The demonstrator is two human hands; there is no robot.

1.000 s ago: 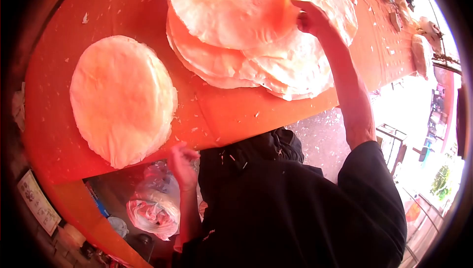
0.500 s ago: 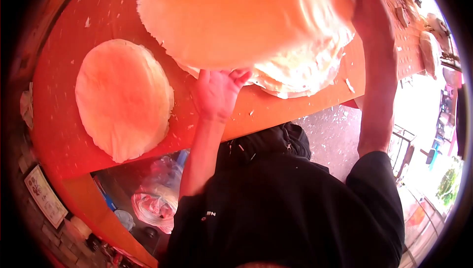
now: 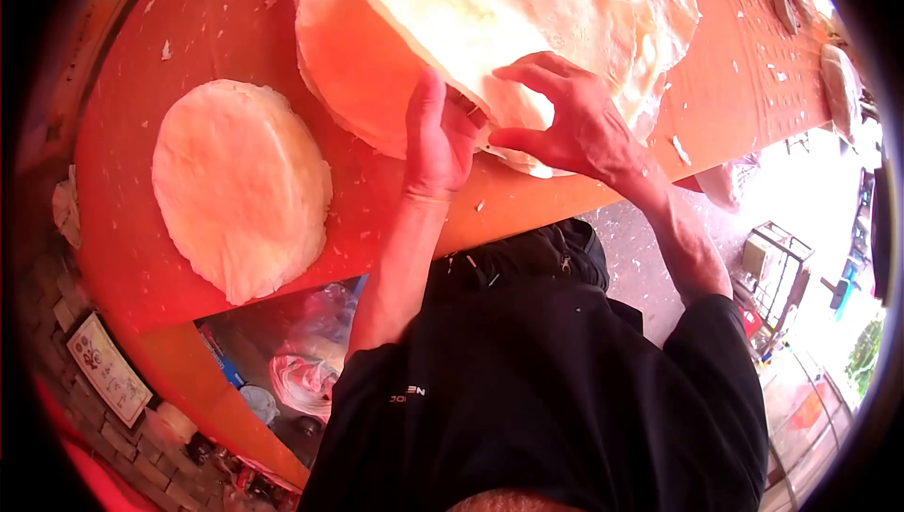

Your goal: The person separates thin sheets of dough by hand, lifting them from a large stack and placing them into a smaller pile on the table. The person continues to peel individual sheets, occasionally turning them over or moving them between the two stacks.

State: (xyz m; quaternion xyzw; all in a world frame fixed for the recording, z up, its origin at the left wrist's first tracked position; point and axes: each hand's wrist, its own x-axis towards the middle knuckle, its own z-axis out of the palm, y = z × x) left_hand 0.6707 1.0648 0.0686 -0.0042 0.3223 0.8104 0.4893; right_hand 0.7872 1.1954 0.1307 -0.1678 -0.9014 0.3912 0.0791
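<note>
A broad stack of thin round flatbreads (image 3: 353, 70) lies on the orange table. Its top flatbread (image 3: 443, 23) has its left edge raised and turned over toward the right, brightly lit. My left hand (image 3: 441, 145) is at the near end of that edge, thumb pointing up and fingers partly hidden behind the sheet, which it appears to hold. To the right, my right hand (image 3: 584, 126) hovers low over the near part of the stack, with thumb and fingers curved and apart and nothing visible between them. A smaller round stack of flatbreads (image 3: 240, 187) lies to the left.
White flakes are scattered over the orange table (image 3: 113, 258), whose near edge runs in front of my body. Below it are plastic-wrapped bundles (image 3: 306, 385). A framed paper (image 3: 108, 371) stands at lower left, and a metal rack (image 3: 777, 263) at right.
My right hand has come from the far right side of the stack down beside my left hand. The top flatbread, earlier spread flat and blurred, now has its left edge folded over.
</note>
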